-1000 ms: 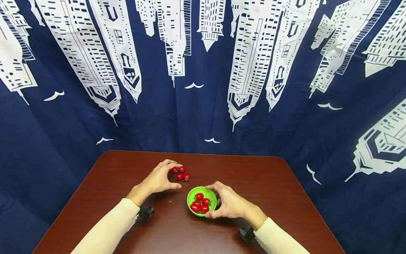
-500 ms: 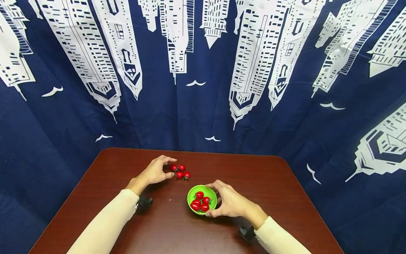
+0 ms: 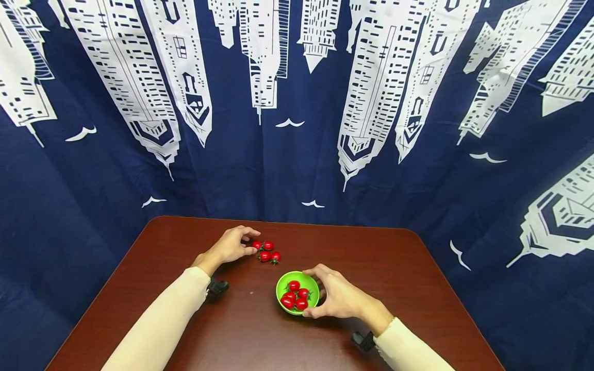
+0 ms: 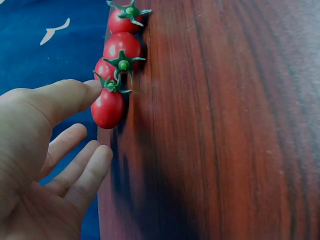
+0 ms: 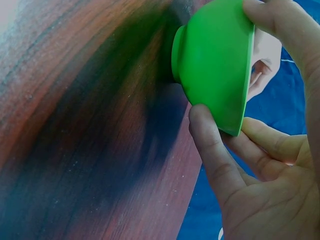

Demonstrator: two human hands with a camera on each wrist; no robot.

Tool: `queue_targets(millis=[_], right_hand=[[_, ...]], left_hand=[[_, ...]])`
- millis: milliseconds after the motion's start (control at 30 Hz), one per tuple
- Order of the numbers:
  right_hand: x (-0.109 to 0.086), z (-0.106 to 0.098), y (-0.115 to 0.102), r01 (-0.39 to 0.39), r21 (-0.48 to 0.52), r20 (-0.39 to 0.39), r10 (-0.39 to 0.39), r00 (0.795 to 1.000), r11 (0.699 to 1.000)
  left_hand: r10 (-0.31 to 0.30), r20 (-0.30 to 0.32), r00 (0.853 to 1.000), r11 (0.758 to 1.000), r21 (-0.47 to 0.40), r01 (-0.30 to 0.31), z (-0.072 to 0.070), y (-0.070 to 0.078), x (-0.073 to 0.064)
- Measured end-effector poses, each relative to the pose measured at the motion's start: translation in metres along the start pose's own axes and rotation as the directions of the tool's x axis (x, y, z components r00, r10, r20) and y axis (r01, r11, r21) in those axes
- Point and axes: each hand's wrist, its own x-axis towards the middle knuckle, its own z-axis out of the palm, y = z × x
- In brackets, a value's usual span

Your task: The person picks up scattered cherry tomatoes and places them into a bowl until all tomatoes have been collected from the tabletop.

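Loose tomatoes (image 3: pixel 264 256) – four, red with green stalks – lie on the worktop (image 3: pixel 371 252) right by the fingertips of the left hand (image 3: pixel 228 248). Its thumb and fingers stand apart, grasping nothing; whether the thumb touches the nearest fruit, I cannot tell.

Right of those fingers and nearer the person, the right hand (image 3: pixel 341 294) grips a green bowl (image 3: pixel 306 280), thumb at the near side of the rim, fingers curved round the far side. Five bowl tomatoes (image 3: pixel 301 304) sit inside, left of the gripping fingers. A strip of wood separates the bowl from the loose four.

Beyond the left fingers the worktop runs only a little way to its far edge; there is more room sideways, towards the slanting left edge. Outside the right fingers, a broad stretch of wood reaches the right edge.

Behind the fingers come a dark device (image 3: pixel 217 289) at each wrist and cream sleeves (image 3: pixel 160 322). Past the far edge – blue cloth (image 3: pixel 287 170), printed with upside-down white towers.
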Motion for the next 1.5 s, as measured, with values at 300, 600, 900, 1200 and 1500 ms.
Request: queue_targets(millis=[300,600,900,1200,1500], right_hand=[[0.000,0.001,-0.001,-0.006,0.008,0.004,0.006,1.000,1.000],[0.001,0.001,-0.001,0.001,0.011,0.010,-0.001,1.000,1.000],[0.002,0.002,0.001,0.006,0.016,0.001,-0.006,1.000,1.000],[0.003,0.001,0.000,0.002,0.020,0.007,-0.002,1.000,1.000],[0.003,0.001,0.002,-0.004,0.032,0.006,0.004,1.000,0.999]], left_hand=[[0.039,-0.009,0.999,0.997,0.073,-0.038,0.026,-0.068,0.028],[0.012,-0.058,0.998,0.987,0.163,-0.002,0.032,-0.061,0.026],[0.063,-0.118,0.991,0.994,0.094,-0.052,0.024,-0.029,0.008],[0.032,-0.129,0.991,0.996,0.081,-0.022,0.025,-0.049,0.014],[0.054,-0.152,0.987,0.995,0.092,-0.040,0.024,-0.047,0.006]])
